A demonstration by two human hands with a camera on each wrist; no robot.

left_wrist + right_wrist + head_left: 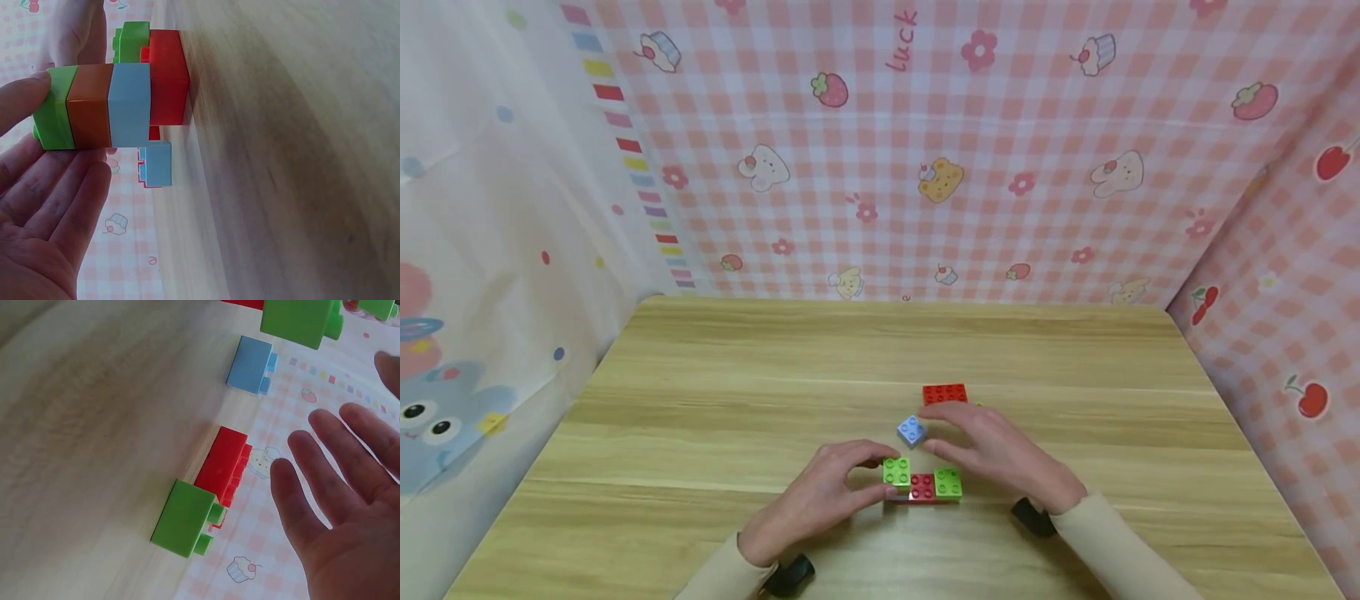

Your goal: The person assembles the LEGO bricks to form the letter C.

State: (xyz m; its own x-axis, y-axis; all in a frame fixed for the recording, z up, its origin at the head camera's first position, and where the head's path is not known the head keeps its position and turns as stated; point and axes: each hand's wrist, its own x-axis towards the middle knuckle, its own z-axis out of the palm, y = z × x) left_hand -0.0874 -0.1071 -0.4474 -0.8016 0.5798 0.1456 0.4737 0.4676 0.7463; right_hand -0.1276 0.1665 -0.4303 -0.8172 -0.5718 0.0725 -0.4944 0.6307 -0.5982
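A red base brick [922, 488] carries a green brick [948, 482] at its right end. At its left end stands a stack of a light blue brick [129, 105], an orange-brown brick [90, 105] and a green top brick [897, 468]. My left hand [827, 487] pinches that top brick between thumb and fingers. My right hand [1000, 450] hovers with fingers spread, holding nothing, just right of a loose light blue brick [912, 430] and apart from it.
Behind the right hand lies a loose red brick [944, 392]. Another green brick [183, 517] shows beside it in the right wrist view, mostly hidden in the head view. The wooden table [760, 367] ends at patterned cloth walls.
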